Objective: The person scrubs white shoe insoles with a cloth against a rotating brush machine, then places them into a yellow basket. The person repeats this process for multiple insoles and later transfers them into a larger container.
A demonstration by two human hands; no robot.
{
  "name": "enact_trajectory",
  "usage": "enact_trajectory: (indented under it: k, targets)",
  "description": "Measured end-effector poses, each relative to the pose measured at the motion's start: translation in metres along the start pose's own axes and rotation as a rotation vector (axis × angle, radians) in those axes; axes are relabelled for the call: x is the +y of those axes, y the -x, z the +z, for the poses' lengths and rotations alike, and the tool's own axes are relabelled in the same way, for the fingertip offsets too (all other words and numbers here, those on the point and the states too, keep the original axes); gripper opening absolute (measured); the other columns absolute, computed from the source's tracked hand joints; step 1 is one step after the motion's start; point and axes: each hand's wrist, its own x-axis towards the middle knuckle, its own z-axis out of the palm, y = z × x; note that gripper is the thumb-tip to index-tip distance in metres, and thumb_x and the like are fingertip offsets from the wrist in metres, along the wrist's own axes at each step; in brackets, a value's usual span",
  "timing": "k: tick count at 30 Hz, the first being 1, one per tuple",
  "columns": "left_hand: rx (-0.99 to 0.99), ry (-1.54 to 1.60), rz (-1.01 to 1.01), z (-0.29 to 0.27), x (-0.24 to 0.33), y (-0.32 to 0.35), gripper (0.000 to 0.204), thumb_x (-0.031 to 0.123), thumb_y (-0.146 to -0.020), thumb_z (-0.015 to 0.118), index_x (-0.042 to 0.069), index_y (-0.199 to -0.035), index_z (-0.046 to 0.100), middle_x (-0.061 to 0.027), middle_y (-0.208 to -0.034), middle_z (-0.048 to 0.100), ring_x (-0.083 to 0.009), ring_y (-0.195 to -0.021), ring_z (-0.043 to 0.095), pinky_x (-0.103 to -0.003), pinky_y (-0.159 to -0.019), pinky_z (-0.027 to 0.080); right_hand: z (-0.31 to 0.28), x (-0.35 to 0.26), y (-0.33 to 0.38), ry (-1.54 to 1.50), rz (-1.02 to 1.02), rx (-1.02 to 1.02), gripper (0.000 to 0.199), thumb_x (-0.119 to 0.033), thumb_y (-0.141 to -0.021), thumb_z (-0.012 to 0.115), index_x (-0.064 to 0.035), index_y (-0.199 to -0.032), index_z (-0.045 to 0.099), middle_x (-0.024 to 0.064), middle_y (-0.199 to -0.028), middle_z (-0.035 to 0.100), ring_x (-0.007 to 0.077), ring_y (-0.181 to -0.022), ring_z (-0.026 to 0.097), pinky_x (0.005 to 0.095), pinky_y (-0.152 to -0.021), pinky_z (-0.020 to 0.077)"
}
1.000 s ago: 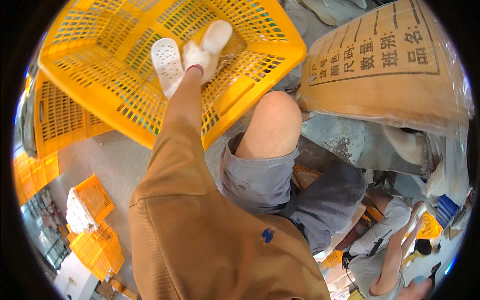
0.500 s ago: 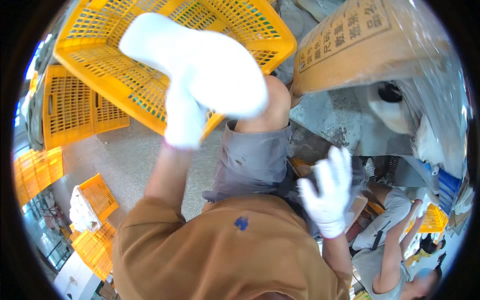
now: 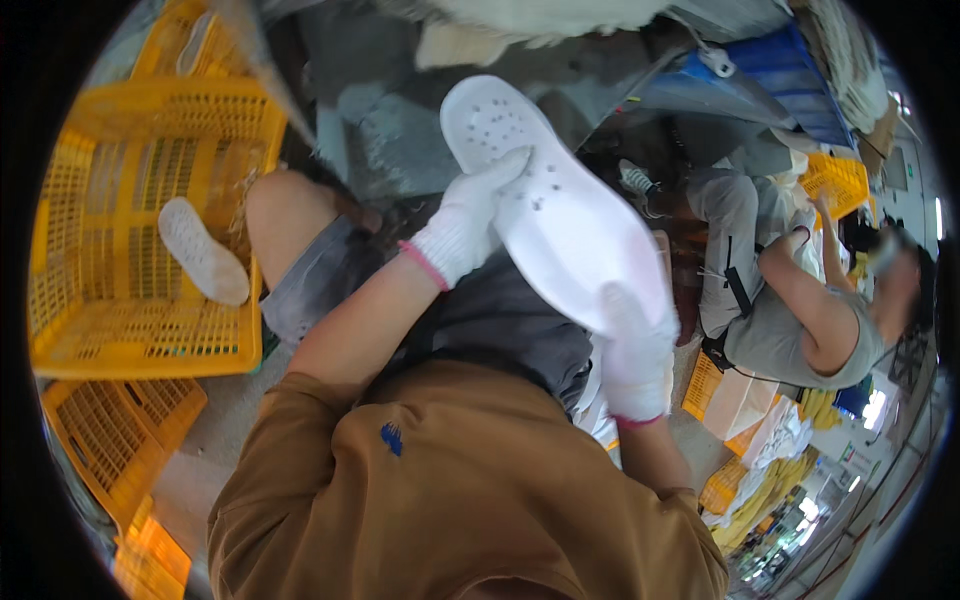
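A white shoe sole (image 3: 575,240), dotted with small holes toward one end, is held tilted in front of my lap. My left hand (image 3: 463,222), in a white knit glove, is closed on its left edge with the thumb over the top face. Gloved in white too, my right hand (image 3: 636,365) grips the nearer, right-hand end; part of its fingers is hidden under the sole. To the left, another white shoe sole (image 3: 203,252) lies inside a yellow plastic crate (image 3: 150,365), beside my knee.
More yellow crates (image 3: 110,440) stand at the lower left. A grey metal surface (image 3: 390,150) lies beyond my lap, with pale material (image 3: 560,20) above it. On the right, a co-worker (image 3: 800,320) in a grey top sits near a blue bin (image 3: 800,80).
My view has turned right. My left hand, earlier holding a sole over the crate, now grips a sole before my lap. My right hand, earlier empty and spread, now holds it too. One sole lies in the crate.
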Motion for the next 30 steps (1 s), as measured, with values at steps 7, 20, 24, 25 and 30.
enact_trajectory:
  k: [7, 20, 24, 25, 30]
  targets:
    - [-0.301, -0.028, 0.173, 0.023, 0.012, -0.088, 0.032, 0.024, -0.108, 0.052, 0.001, -0.127, 0.065, -0.0117, -0.117, 0.074, -0.0241, -0.107, 0.071, -0.036, -0.098, 0.058, 0.049, -0.035, -0.07, 1.002, -0.776, 0.149, 0.038, 0.005, -0.096, 0.06, 0.0026, -0.132, 0.069, 0.0275, -0.135, 0.065, 0.0428, -0.126, 0.063, 0.0504, -0.111, 0.0476]
    - [0.303, -1.837, 0.661, -0.074, 0.12, -0.057, 0.105, 0.059, -0.084, 0.079, -0.006, -0.156, 0.04, -0.0314, -0.151, 0.049, -0.0394, -0.137, 0.054, -0.044, -0.118, 0.039, 0.099, -0.012, -0.253, 0.759, -0.795, -0.005, 0.02, -0.023, -0.092, 0.066, -0.0079, -0.092, 0.079, 0.021, -0.095, 0.074, 0.0346, -0.09, 0.072, 0.0489, -0.077, 0.0577]
    - [0.126, -1.813, 0.73, -0.062, 0.112, -0.043, 0.112, 0.058, -0.081, 0.082, -0.008, -0.158, 0.035, -0.0352, -0.15, 0.049, -0.0418, -0.144, 0.048, -0.043, -0.122, 0.035, 0.099, 0.001, -0.274, 0.825, -0.825, -0.049, 0.024, -0.023, -0.097, 0.059, -0.0119, -0.095, 0.08, 0.017, -0.092, 0.077, 0.0353, -0.091, 0.075, 0.0486, -0.079, 0.0589]
    - [0.078, -1.771, 0.642, -0.058, 0.111, -0.041, 0.111, 0.056, -0.081, 0.082, -0.008, -0.158, 0.035, -0.0343, -0.149, 0.051, -0.0411, -0.144, 0.048, -0.043, -0.122, 0.036, 0.103, 0.006, -0.279, 0.941, -0.784, -0.054, 0.023, -0.023, -0.097, 0.06, -0.0128, -0.099, 0.081, 0.0171, -0.097, 0.076, 0.0348, -0.094, 0.075, 0.0459, -0.083, 0.0587]
    - [-0.361, -0.985, 0.388, -0.043, 0.076, -0.042, 0.075, 0.016, -0.085, 0.082, -0.001, -0.15, 0.049, -0.0097, -0.128, 0.068, -0.0187, -0.112, 0.065, -0.033, -0.098, 0.054, 0.109, -0.002, -0.272, 0.488, -0.31, -0.217, 0.023, -0.024, -0.094, 0.066, -0.0067, -0.102, 0.079, 0.0196, -0.099, 0.077, 0.0334, -0.092, 0.076, 0.04, -0.082, 0.0599]
